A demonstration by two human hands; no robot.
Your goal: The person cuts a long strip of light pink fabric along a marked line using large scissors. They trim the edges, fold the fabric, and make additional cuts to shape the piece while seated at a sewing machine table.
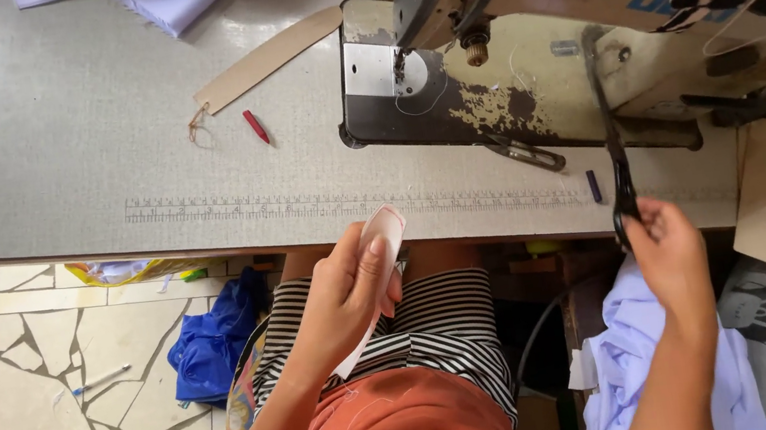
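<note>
Sewing table [68, 141], grey, fills the view beyond both hands; a printed ruler strip [301, 205] runs along its near edge. Sewing machine [498, 36], worn and chipped, sits up and ahead of the right hand. Pale lilac cloth [642, 358] is heaped just below the right wrist, over the lap side.

Left hand [347, 296] is closed around a small white fabric piece [384, 237] with a red chalk outline, thumb across its face, fingers behind. The piece is held off the table's near edge, above a striped lap. It looks thin, limp and very light; likely to flop or curl unless pinched close to the marked line, which is where the thumb sits.

Right hand [666, 248] grips the handles of dark scissors [609, 121], blades pointing away across the table toward the machine base. These look rigid and heavier, best held at the loops.

Beyond the left hand: a cardboard strip [269, 60], and a small red chalk stub [256, 126].
</note>
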